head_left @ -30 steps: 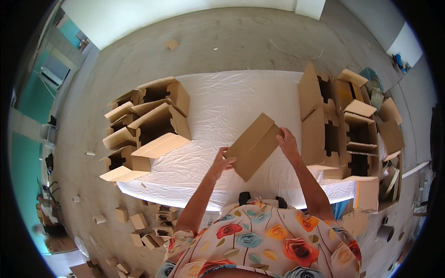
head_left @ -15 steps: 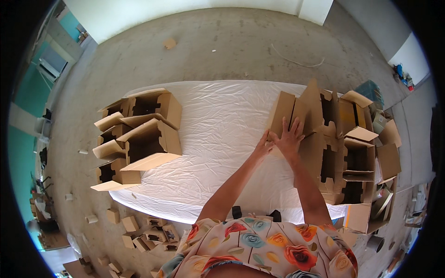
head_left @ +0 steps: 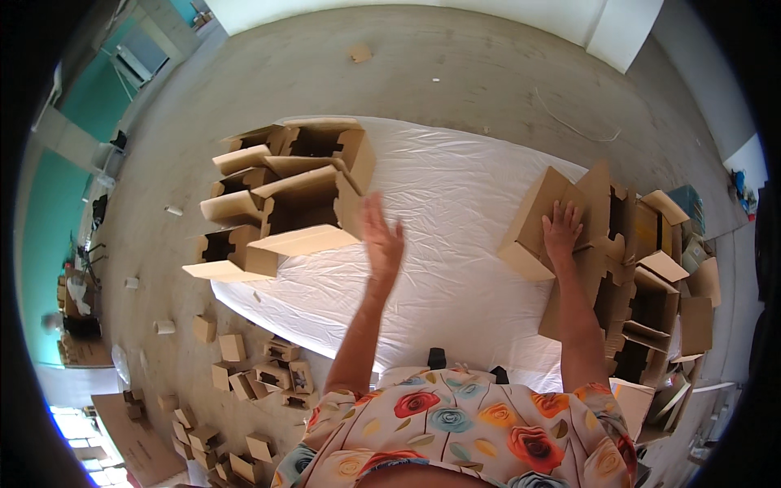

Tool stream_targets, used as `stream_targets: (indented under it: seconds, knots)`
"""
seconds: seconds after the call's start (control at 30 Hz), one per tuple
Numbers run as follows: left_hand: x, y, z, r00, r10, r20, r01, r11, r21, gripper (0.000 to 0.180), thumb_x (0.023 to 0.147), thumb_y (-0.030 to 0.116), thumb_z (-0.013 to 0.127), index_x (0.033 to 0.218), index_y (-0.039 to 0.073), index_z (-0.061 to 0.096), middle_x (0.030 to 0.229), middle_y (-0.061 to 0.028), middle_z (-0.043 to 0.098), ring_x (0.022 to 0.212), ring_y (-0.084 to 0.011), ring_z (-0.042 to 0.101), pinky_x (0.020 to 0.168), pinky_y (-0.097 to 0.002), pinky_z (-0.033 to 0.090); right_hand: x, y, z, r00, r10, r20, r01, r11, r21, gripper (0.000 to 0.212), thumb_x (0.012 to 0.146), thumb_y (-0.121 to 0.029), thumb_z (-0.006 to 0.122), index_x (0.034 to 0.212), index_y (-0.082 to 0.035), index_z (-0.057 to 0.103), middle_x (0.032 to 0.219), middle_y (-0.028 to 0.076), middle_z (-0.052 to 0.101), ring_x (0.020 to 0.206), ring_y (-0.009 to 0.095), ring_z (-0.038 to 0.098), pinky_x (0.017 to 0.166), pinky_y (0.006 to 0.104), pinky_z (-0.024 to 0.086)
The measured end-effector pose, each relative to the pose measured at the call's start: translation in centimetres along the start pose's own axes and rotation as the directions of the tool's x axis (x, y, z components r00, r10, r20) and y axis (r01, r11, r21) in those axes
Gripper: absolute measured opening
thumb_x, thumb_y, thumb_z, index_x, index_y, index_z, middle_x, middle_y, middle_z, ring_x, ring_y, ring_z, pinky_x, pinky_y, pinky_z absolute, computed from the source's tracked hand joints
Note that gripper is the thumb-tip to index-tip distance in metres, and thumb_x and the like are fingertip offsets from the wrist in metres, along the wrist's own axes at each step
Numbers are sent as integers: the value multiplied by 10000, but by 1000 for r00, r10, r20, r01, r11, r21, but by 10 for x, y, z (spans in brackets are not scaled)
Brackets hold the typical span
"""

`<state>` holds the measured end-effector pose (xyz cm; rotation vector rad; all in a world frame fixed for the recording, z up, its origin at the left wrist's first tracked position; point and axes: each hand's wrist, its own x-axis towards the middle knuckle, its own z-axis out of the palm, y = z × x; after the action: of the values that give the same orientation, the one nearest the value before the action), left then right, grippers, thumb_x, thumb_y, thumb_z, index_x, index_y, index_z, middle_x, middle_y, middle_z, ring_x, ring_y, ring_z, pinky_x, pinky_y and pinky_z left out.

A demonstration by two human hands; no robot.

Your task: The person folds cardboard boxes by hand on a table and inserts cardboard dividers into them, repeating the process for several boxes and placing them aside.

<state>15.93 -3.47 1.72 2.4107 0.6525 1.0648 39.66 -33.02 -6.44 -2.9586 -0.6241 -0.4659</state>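
My right hand point(head_left: 562, 229) lies with fingers spread on top of a brown cardboard box point(head_left: 527, 225) at the right of a white-covered table point(head_left: 455, 211). That box rests on the cover beside a group of open cardboard boxes point(head_left: 598, 281). Over the left half of the table is my left hand point(head_left: 382, 242), slightly blurred, holding nothing, its fingers stretched out. Closest to it stands an open-topped box point(head_left: 305, 238) in a cluster of several, flaps folded outward. Whether the left fingertips touch that box, I cannot tell.
Several small cardboard pieces point(head_left: 232, 348) are scattered on the concrete floor at lower left. A flat cardboard sheet point(head_left: 134, 439) lies farther down. Beyond the right-hand boxes are a teal bin point(head_left: 688, 205) and more loose cardboard point(head_left: 696, 324). A white cord point(head_left: 569, 126) lies on the far floor.
My left hand has left the box on the right and swung over to the left cluster. My right hand now lies flat on that box, whose seam no longer shows. The view has turned left.
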Motion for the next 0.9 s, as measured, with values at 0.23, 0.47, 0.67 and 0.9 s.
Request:
stream_targets:
  seconds: [0.23, 0.47, 0.67, 0.9]
  knots:
    - [18, -77, -61, 904, -389, 178, 214, 771, 600, 382, 685, 267, 612, 1027, 104, 566, 950, -77, 594, 1032, -289, 472, 935, -543, 249, 15, -22, -62, 984, -18, 180, 7, 998, 59, 525, 826, -322, 506, 1275, -106, 341, 1352, 154, 241, 1273, 328, 155, 977, 569, 158]
    - [-22, -82, -47, 918, -382, 109, 305, 854, 421, 181, 732, 150, 550, 898, 127, 621, 743, -136, 619, 745, -302, 599, 757, -472, 428, -58, -123, -115, 920, -261, -293, 368, 833, 413, 398, 809, -141, 542, 1187, -76, 432, 1286, 164, 342, 1229, 332, 269, 987, 479, 216]
    - [-72, -14, -96, 959, 78, 271, -44, 991, -128, 173, 720, 25, 540, 856, 80, 631, 684, -131, 578, 675, -304, 564, 574, -379, 449, -112, -189, -170, 889, -380, -256, 386, 324, 864, 268, 812, -48, 517, 1081, -51, 515, 1165, 162, 471, 1072, 315, 463, 858, 352, 412]
    - [-106, 12, -140, 817, 359, 451, -290, 932, -217, 253, 675, -71, 510, 808, 88, 657, 853, -90, 575, 921, -278, 531, 864, -390, 414, -133, -224, -181, 743, -665, -75, 386, 335, 859, 148, 807, -104, 524, 935, -35, 551, 935, 124, 570, 860, 292, 547, 711, 362, 468]
